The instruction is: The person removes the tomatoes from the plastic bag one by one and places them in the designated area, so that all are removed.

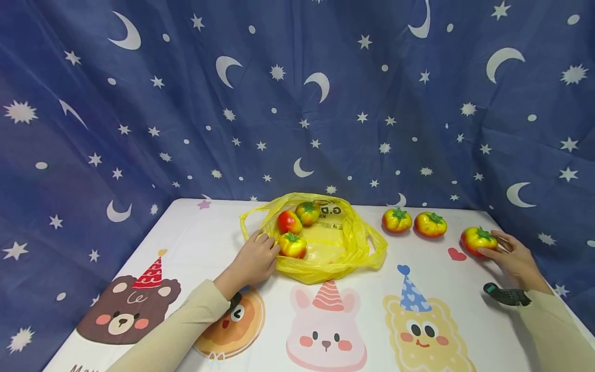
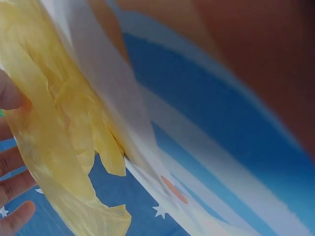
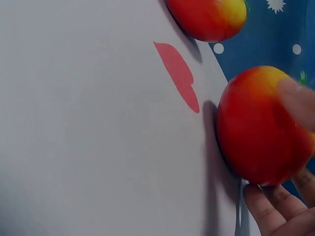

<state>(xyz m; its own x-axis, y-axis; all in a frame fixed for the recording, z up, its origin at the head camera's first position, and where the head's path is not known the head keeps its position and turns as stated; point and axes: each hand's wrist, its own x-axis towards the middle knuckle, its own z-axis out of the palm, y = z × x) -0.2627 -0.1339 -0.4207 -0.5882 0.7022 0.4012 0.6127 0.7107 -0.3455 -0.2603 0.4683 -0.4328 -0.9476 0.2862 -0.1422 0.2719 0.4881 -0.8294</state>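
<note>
A yellow plastic bag [image 1: 321, 266] lies with its mouth spread wide, and several red-and-yellow tomatoes are inside, one of them [image 1: 293, 246] near its left rim. My left hand [image 1: 256, 257] holds that left rim; in the left wrist view the yellow plastic [image 2: 64, 113] passes between thumb and fingers. Far to the right, my right hand [image 1: 515, 260] grips another tomato [image 1: 475, 240] from its right side. The right wrist view shows the thumb on top of this tomato [image 3: 261, 128] and fingers under its edge. Its underside is close to the cloth; whether it touches cannot be told.
Two more tomatoes, one left [image 1: 396, 221] and one right [image 1: 430, 225], sit at the back between bag and right hand. A white tablecloth [image 1: 260, 320] with cartoon prints covers the table. A dark blue curtain [image 1: 297, 129] with moons and stars stands behind.
</note>
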